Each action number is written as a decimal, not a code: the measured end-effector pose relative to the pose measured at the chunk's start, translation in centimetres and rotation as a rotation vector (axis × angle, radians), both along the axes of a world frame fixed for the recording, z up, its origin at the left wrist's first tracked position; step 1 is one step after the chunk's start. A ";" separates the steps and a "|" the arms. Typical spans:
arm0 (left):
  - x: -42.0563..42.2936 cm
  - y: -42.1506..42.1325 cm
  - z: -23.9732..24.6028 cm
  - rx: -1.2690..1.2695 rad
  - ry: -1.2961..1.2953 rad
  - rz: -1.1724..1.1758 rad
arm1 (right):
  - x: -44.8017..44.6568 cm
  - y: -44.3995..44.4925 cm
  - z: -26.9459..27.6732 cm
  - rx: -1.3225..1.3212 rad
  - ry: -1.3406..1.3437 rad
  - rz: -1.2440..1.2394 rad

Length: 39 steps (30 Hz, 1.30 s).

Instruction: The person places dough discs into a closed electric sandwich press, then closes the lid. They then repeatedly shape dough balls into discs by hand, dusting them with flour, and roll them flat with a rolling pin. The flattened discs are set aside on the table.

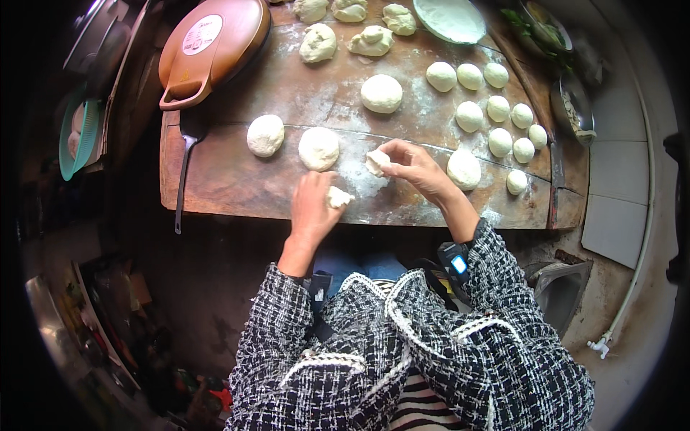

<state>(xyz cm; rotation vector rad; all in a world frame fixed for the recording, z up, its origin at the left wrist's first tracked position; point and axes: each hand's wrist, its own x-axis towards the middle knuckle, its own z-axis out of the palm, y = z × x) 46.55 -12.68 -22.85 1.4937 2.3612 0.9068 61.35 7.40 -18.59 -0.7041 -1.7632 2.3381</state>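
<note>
Between the thumb and fingers of my right hand [412,164] is a small piece of dough [377,162], held just above a floury patch of the wooden board [259,188]. Another lump of dough [339,197] shows at the thumb side of my left hand [314,202], which is curled around it; its far side is hidden. Right beyond the left fingers lies a round dough ball [318,149]. A second large ball [265,136] sits to its left, and a third [381,94] farther back. One more large ball [463,169] rests near my right wrist.
Several small dough balls [498,142] stand at the right. Rough dough lumps [372,41] and a bowl of flour [450,19] are at the back. An orange-brown electric griddle [215,48] occupies the back left; a black spatula [183,183] overhangs the front edge.
</note>
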 end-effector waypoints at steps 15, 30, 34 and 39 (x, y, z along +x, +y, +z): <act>-8.9 -2.3 -0.1 -0.027 0.038 0.300 | -2.3 -3.4 -4.3 1.197 -0.101 -0.015; -4.8 4.4 0.8 0.047 0.212 0.090 | -1.6 -1.7 -3.1 0.414 -0.094 -0.189; -4.3 5.0 0.4 0.365 -1.108 0.300 | -1.9 -1.5 -1.8 0.376 -0.007 -0.283; -1.0 6.0 -0.9 0.298 -1.282 0.290 | -2.9 -2.4 -2.1 0.953 0.081 -0.208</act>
